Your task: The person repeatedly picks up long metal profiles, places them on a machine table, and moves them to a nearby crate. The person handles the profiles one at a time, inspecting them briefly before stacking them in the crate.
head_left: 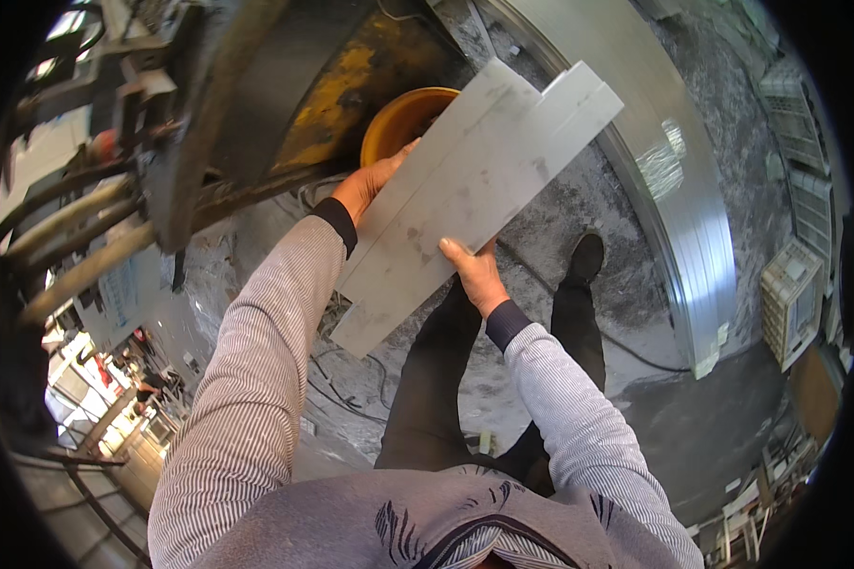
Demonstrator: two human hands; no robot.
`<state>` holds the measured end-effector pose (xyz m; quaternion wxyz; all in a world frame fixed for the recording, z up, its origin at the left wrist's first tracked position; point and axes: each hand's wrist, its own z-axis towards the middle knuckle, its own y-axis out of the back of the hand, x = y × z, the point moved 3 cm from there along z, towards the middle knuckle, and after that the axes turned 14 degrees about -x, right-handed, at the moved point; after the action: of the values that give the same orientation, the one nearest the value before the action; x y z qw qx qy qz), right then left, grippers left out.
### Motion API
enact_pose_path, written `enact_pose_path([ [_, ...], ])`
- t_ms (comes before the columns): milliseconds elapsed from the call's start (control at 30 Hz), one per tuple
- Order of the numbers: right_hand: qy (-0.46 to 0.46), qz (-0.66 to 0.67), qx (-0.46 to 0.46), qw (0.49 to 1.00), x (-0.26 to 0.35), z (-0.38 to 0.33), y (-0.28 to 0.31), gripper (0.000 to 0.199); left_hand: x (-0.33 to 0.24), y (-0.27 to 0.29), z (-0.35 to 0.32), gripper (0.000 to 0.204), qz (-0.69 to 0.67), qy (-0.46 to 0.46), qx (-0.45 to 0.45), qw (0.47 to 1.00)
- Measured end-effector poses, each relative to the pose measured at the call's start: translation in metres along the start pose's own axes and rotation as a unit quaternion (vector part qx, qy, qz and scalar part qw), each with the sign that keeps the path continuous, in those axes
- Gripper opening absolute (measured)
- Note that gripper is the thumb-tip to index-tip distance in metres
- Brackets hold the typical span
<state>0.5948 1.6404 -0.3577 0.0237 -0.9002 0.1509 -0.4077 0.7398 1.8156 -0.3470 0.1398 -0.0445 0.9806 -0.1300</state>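
A stack of flat grey metal strips (pixel 474 190) slants across the middle of the view, from lower left to upper right. My left hand (pixel 370 182) grips its left long edge, fingers curled over the top face. On the right long edge my right hand (pixel 474 275) holds it from below, thumb on top. The strips are offset at the far end, showing two or three stepped ends. Both hands keep the stack in the air above the dusty floor, in front of my legs.
An orange bucket (pixel 403 119) stands just beyond the strips' left edge. A large dark machine with yellow paint (pixel 256 104) fills the upper left. A big coil of shiny sheet metal (pixel 674 171) curves along the right. Cables lie on the floor (pixel 351 389).
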Motion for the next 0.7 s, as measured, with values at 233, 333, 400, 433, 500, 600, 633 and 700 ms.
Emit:
enact_pose_path([
  [233, -0.002, -0.046, -0.039, 0.998, -0.001, 0.042, -0.011, 0.113, -0.02, 0.023, 0.061, 0.071, 0.045, -0.009, -0.039, 0.998],
  [333, -0.036, -0.073, -0.047, 0.996, -0.001, 0.041, -0.01, 0.112, -0.011, 0.039, 0.082, 0.073, 0.073, 0.011, -0.059, 0.995],
  [400, -0.027, -0.066, -0.041, 0.997, 0.001, 0.041, -0.01, 0.11, -0.006, 0.049, 0.09, 0.075, 0.095, 0.021, -0.075, 0.992],
  [433, -0.029, -0.067, -0.04, 0.997, 0.002, 0.04, -0.01, 0.109, -0.004, 0.053, 0.092, 0.076, 0.106, 0.025, -0.083, 0.991],
  [500, -0.025, -0.077, -0.045, 0.996, 0.004, 0.04, -0.009, 0.106, -0.003, 0.059, 0.093, 0.077, 0.131, 0.027, -0.106, 0.985],
  [600, -0.029, -0.078, -0.049, 0.995, 0.007, 0.04, -0.01, 0.104, -0.006, 0.066, 0.083, 0.08, 0.146, 0.023, -0.167, 0.975],
  [633, -0.044, -0.08, -0.055, 0.994, 0.009, 0.04, -0.01, 0.103, -0.006, 0.068, 0.076, 0.082, 0.137, 0.006, -0.169, 0.976],
  [700, -0.023, -0.06, -0.055, 0.996, 0.017, 0.039, -0.009, 0.1, -0.006, 0.073, 0.059, 0.086, 0.122, -0.023, -0.186, 0.975],
])
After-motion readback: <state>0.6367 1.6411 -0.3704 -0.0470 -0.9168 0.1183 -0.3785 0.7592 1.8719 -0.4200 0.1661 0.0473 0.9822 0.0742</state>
